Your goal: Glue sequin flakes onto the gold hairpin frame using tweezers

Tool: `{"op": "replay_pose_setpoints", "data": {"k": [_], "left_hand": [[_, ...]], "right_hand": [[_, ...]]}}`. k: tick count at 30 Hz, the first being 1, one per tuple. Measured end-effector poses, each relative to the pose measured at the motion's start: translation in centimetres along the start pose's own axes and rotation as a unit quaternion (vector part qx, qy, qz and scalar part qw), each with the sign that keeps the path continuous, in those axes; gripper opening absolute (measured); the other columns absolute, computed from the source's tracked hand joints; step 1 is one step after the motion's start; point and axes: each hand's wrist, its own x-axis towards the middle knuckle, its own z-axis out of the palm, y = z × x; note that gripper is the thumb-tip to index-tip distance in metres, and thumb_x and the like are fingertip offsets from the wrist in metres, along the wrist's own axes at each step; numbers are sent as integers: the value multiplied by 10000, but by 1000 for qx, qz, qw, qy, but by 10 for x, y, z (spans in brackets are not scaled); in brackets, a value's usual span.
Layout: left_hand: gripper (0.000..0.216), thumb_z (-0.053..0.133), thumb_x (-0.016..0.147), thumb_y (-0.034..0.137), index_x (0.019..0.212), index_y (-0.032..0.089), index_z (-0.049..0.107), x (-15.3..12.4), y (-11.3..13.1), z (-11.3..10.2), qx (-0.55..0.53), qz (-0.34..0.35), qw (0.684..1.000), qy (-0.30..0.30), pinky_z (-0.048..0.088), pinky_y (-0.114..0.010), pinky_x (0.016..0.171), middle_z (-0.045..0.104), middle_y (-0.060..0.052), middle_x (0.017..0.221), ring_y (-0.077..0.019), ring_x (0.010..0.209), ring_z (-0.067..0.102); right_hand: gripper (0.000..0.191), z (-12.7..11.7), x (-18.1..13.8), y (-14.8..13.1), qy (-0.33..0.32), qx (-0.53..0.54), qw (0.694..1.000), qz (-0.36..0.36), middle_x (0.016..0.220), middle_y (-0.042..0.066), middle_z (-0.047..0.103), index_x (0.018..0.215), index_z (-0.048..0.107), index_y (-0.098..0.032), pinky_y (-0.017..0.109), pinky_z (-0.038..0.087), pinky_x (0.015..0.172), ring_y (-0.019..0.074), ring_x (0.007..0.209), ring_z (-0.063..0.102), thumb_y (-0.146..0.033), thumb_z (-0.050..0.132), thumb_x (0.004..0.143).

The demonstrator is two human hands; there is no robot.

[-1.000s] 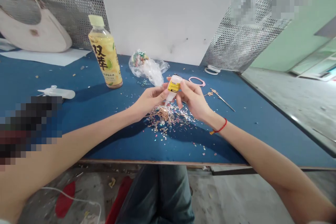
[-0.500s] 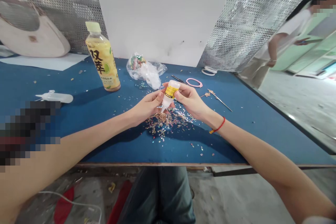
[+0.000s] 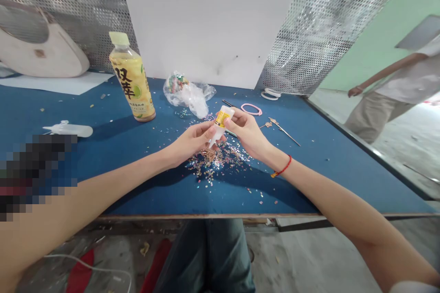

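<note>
My right hand (image 3: 248,133) is closed round a small white glue bottle (image 3: 220,124) with a yellow label, tilted nozzle-down. My left hand (image 3: 192,141) pinches at the bottle's nozzle end, and a small gold ornament (image 3: 208,154) shows just below its fingers. Both hands hover over a pile of glittery sequins (image 3: 220,158) on the blue table (image 3: 103,146). A red string circles my right wrist.
A yellow drink bottle (image 3: 132,80) stands at the back left. A clear bag of beads (image 3: 187,91) lies behind the hands. A pink ring (image 3: 251,109), gold hair sticks (image 3: 283,130) and a second white glue bottle (image 3: 68,129) lie on the table. A person walks at the far right (image 3: 395,87).
The glue bottle has tipped further down toward the sequins, with both hands lowering slightly. The person at the right has walked further across.
</note>
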Motion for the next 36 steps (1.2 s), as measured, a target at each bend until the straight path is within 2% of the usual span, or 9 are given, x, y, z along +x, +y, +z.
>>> {"op": "replay_pose_setpoints", "data": {"k": [5,8,13,18,23,29,32,36], "left_hand": [[441,718,799,583,989,191,654,0,2,0,-28,9,999,-18,545,-267,794,592,-39,912,-123,809,566],[465,724,779,610,983,199,645,0,3,0,-50,15,998,-29,548,-290,797,557,-26,881,-123,789,542],[438,730,781,594,953,199,648,-1,3,1,-68,13,997,-42,543,-312,795,541,-21,867,-129,785,523],[410,723,797,575,941,197,658,-2,1,1,-70,9,996,-49,529,-311,782,552,-22,872,-129,780,529],[426,724,790,588,935,193,657,-1,-2,-1,-71,8,996,-49,520,-298,772,558,-18,850,-127,775,532],[438,716,789,601,927,191,644,-1,-1,0,-63,9,997,-44,511,-297,772,564,-15,835,-129,777,537],[452,719,781,609,928,189,640,-1,-2,0,-58,12,998,-38,505,-296,762,578,-23,844,-133,775,536],[475,718,775,622,916,175,640,-2,-3,0,-52,11,998,-39,493,-285,750,588,-29,843,-135,775,541]], "right_hand": [[279,-1,-1,2,-36,-6,999,-14,990,8,717,990,722,-245,276,514,847,111,852,631,-491,654,878],[277,-1,-2,2,-52,-14,998,-11,1039,7,722,1067,719,-272,301,519,898,123,878,643,-474,619,908],[340,-1,-4,4,-78,-29,997,0,978,21,722,1151,698,-269,301,565,745,132,759,631,-479,638,891],[350,-1,-4,5,-85,-21,996,5,822,9,694,1139,698,-244,304,578,699,129,689,624,-480,642,887],[343,-2,-5,6,-94,-10,996,8,824,5,697,1124,696,-236,293,576,646,114,633,627,-472,660,878],[344,-3,-5,6,-92,-36,995,-3,871,24,711,1121,708,-260,322,592,715,149,744,657,-489,667,868],[363,-3,-4,6,-93,-31,995,4,921,21,709,1111,708,-252,306,585,689,121,680,635,-502,685,849],[390,-4,-3,6,-101,-16,995,9,866,8,703,1124,699,-230,269,564,619,92,600,599,-499,696,841]]}}
